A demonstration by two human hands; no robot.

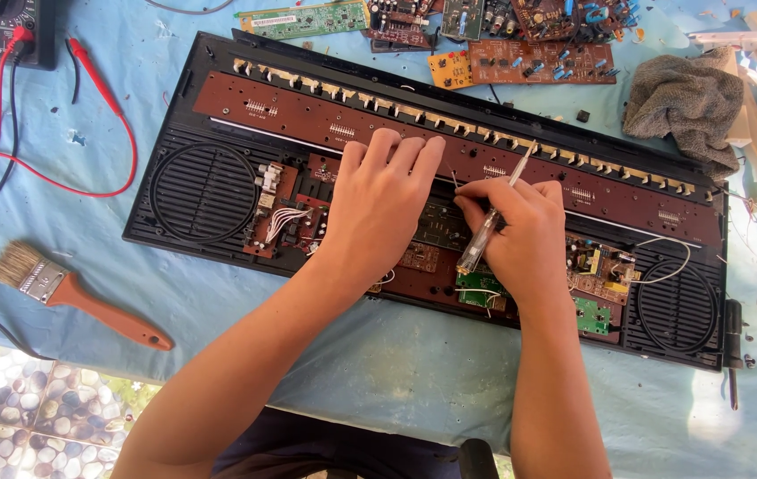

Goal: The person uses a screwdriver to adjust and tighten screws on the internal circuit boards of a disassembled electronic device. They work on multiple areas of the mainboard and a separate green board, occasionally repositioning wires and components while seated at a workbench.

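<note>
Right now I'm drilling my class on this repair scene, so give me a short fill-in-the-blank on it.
1. The right hand holds a clear-handled ____ against the opened keyboard case.
2. The left hand lies ____ on the brown circuit board.
3. The paintbrush lies on the ____ cloth.
4. The grey rag sits to the case's ____.

Missing: screwdriver; flat; blue; right

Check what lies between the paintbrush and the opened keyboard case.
In the head view, only bare blue table cover lies between the paintbrush and the opened keyboard case; the red probe lead loops farther up, beyond that stretch.
</note>
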